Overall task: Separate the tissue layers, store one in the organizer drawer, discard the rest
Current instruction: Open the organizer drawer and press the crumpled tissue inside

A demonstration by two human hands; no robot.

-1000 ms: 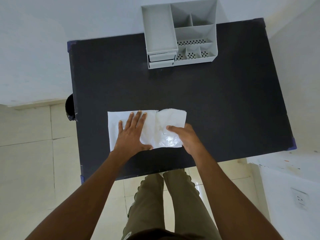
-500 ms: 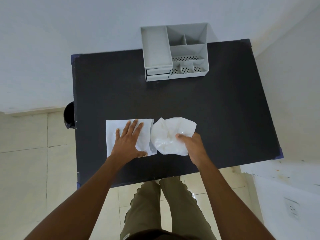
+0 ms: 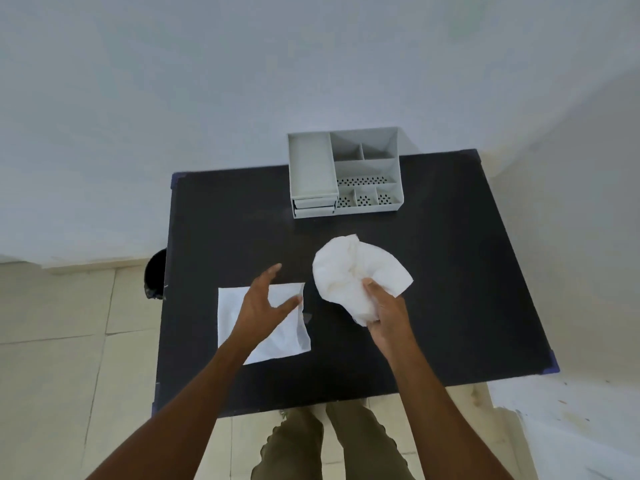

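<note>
A flat white tissue layer point(image 3: 239, 313) lies on the black table point(image 3: 433, 289), near its front left. My left hand point(image 3: 261, 301) hovers just above that sheet, fingers spread, holding nothing. My right hand point(image 3: 386, 311) grips a second, loosely bunched tissue layer point(image 3: 349, 271), lifted off the table to the right of the flat sheet. The grey organizer point(image 3: 346, 174) stands at the table's far edge. Its two small drawers point(image 3: 314, 207) at the lower left front are pushed in.
A dark round bin point(image 3: 155, 273) sits on the tiled floor beside the table's left edge. A white wall runs behind the table, and a white surface lies at the lower right. My legs show below the table's front edge.
My right hand has pulled the bunched layer fully apart from the flat sheet and raised it up and right. My left hand has lifted off the flat sheet and opened.
</note>
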